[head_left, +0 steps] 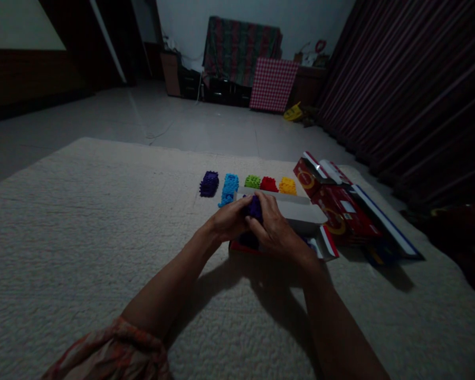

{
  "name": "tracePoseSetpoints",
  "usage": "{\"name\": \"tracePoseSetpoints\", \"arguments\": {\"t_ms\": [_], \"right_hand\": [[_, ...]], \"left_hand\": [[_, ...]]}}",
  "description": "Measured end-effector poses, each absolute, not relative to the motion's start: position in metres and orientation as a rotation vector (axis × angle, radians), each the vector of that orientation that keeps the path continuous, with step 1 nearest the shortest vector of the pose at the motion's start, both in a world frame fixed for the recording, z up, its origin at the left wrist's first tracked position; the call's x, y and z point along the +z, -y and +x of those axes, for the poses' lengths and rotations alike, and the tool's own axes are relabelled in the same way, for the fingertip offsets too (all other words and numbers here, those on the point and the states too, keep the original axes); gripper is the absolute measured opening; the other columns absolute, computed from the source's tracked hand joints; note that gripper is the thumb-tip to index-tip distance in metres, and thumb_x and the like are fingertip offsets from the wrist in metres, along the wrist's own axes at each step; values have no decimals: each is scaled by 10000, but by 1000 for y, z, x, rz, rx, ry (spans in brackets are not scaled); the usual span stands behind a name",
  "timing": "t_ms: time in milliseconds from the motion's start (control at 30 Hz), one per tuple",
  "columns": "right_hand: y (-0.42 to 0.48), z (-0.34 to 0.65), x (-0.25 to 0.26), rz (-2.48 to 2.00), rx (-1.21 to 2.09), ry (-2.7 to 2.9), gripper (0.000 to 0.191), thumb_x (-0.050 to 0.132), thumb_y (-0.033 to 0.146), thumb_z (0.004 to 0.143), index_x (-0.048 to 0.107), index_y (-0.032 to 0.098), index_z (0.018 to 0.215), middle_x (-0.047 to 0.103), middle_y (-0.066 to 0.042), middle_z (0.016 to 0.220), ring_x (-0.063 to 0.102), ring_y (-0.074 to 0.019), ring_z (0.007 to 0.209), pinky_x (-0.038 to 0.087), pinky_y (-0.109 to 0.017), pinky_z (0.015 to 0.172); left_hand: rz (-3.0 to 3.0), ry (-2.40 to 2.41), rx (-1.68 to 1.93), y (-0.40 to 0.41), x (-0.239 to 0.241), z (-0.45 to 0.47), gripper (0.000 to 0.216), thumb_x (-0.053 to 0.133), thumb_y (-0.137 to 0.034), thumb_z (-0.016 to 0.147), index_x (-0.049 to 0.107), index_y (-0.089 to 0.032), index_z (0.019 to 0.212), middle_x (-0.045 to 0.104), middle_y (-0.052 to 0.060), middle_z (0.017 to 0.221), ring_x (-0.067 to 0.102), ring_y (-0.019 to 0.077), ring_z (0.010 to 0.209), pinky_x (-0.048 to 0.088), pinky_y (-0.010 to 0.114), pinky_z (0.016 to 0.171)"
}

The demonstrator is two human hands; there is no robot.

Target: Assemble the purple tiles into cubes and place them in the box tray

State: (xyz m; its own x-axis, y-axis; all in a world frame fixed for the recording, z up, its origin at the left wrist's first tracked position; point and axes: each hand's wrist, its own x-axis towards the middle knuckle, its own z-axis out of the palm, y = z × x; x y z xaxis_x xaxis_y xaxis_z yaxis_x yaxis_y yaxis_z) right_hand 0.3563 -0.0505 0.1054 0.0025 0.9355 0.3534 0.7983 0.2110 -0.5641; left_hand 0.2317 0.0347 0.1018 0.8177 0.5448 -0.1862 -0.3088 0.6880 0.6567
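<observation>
A small purple studded piece (255, 207) is pinched between the left hand (230, 219) and the right hand (275, 230); both grips are closed around it, the fingers of each curled in from either side, so that only its top shows. The piece is held just above the open box (301, 214), at that box's near-left corner. Something dark purple can be made out inside the box under the hands, but whether it is more pieces cannot be told in the dim light.

Beyond the box, five groups of pieces are laid out in a row by colour: a purple pile (209, 184) furthest left, then a blue pile (229, 188), a green pile (252, 181), a red pile (268, 184) and an orange pile (287, 186). The sorting is therefore judged to be well advanced, with five colours already set out and the held piece not yet placed. How much is left in the box is hidden.

To the right of the box, flattened red packaging (342, 203) is spread open, touching it.

Everything rests on a pale textured rug (83, 227), which lies on a grey floor (190, 121). Well behind the box, furniture draped in a striped cloth (241, 47) stands against the far wall, with a red checked board (272, 84) leaned before it. A dark curtain (411, 79) runs along the right.
</observation>
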Motion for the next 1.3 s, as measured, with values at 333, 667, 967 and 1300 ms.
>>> {"name": "tracePoseSetpoints", "arguments": {"t_ms": [333, 667, 967, 1300], "right_hand": [[54, 368, 116, -1609, 194, 1842, 492, 634, 207, 814, 523, 236, 1293, 552, -129, 1251, 543, -310, 1219, 467, -541, 1073], [53, 371, 119, -1656, 65, 1840, 453, 728, 216, 779, 573, 230, 1204, 595, -108, 1134, 589, -315, 1113, 518, -528, 973], [76, 387, 107, -1844, 258, 1965, 460, 811, 330, 779, 633, 253, 1196, 654, -80, 1071, 657, -278, 979, 554, -442, 868], [62, 378, 88, -1886, 451, 1927, 432, 817, 338, 756, 687, 253, 1160, 726, -108, 1126, 691, -305, 993, 564, -466, 855]], "left_hand": [[656, -452, 451, -33, 103, 232, 215, 522, -265, 994, 672, -130, 920, 664, 67, 832, 599, 146, 732, 491, 260, 689], [681, -453, 481, -37, 97, 231, 203, 545, -288, 983, 673, -131, 990, 680, 89, 871, 627, 174, 771, 511, 275, 678], [647, -549, 637, -60, 113, 208, 247, 487, -332, 1012, 620, -130, 1063, 695, 125, 888, 686, 202, 804, 548, 273, 652], [625, -585, 708, -72, 110, 204, 267, 489, -333, 998, 641, -125, 1069, 700, 127, 857, 693, 208, 791, 555, 277, 645]]}}
